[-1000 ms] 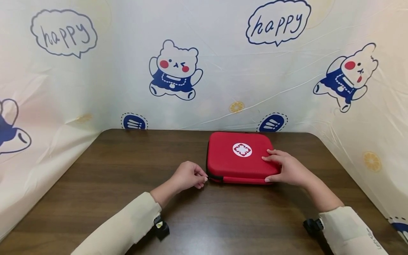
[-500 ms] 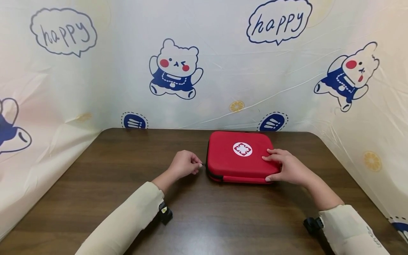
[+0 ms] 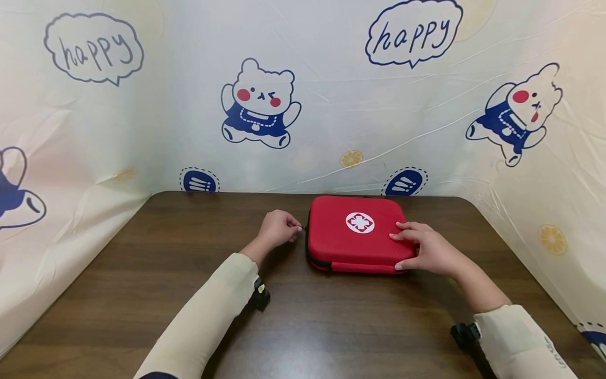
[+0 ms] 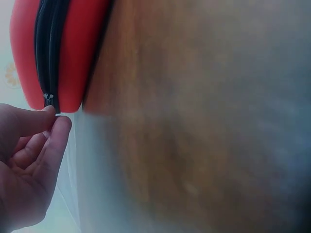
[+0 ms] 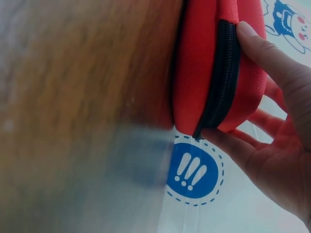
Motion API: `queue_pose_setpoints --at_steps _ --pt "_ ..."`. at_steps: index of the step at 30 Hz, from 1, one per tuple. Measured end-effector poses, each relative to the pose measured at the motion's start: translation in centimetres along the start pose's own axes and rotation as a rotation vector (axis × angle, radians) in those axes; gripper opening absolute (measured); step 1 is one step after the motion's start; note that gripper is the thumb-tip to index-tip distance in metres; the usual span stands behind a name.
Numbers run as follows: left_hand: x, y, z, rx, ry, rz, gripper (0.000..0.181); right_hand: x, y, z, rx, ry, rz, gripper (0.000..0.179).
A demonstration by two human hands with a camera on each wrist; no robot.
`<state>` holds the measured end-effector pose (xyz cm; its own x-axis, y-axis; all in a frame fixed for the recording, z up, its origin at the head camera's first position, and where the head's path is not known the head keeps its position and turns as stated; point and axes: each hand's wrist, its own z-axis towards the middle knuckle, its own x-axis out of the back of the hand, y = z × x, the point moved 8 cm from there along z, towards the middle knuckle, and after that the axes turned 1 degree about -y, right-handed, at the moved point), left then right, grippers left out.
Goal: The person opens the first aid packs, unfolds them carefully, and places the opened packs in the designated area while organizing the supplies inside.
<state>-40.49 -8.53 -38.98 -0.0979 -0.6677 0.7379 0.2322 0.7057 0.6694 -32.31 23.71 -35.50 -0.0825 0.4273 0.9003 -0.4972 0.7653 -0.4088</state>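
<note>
A red hard-shell first-aid case [image 3: 352, 246] with a white cross emblem lies flat on the table, its lid down. Close at its left side is my left hand [image 3: 278, 229]. In the left wrist view, thumb and forefinger pinch the small zipper pull [image 4: 49, 101] at the end of the black zipper [image 4: 47, 53]. My right hand [image 3: 433, 251] grips the case's right end, thumb at the front edge and fingers spread over the top and side. Seen from the right wrist, a closed stretch of zipper [image 5: 224, 77] runs between thumb and fingertips.
The brown wooden table [image 3: 156, 295] reaches to a printed curtain [image 3: 312, 121] behind and at both sides. A small black camera [image 3: 261, 295] is strapped at the left wrist, another camera [image 3: 465, 335] at the right.
My left hand has drawn the zipper pull away from me, from the case's front left corner along its left side. The right hand and the case have stayed in place.
</note>
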Motion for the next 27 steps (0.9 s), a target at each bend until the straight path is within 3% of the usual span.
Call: queue_pose_setpoints --at_steps 5,11,18,22,27 --pt "-0.2 -0.1 0.9 0.006 0.002 0.002 0.009 0.0 1.1 0.2 -0.043 -0.042 0.031 0.070" --pt "-0.7 0.3 0.1 0.009 -0.062 -0.050 0.008 0.5 2.5 0.9 -0.044 -0.071 0.057 0.070" --pt "-1.2 1.3 -1.9 -0.032 -0.151 -0.062 0.007 1.1 4.6 1.7 -0.130 0.039 0.070 0.061" --pt "-1.7 2.0 -3.0 -0.059 -0.200 -0.075 0.005 0.5 5.5 2.0 -0.215 0.060 0.170 0.060" --pt "-2.2 3.1 -4.2 -0.131 -0.241 -0.074 0.005 -0.5 5.7 2.5 -0.319 0.060 0.385 0.065"
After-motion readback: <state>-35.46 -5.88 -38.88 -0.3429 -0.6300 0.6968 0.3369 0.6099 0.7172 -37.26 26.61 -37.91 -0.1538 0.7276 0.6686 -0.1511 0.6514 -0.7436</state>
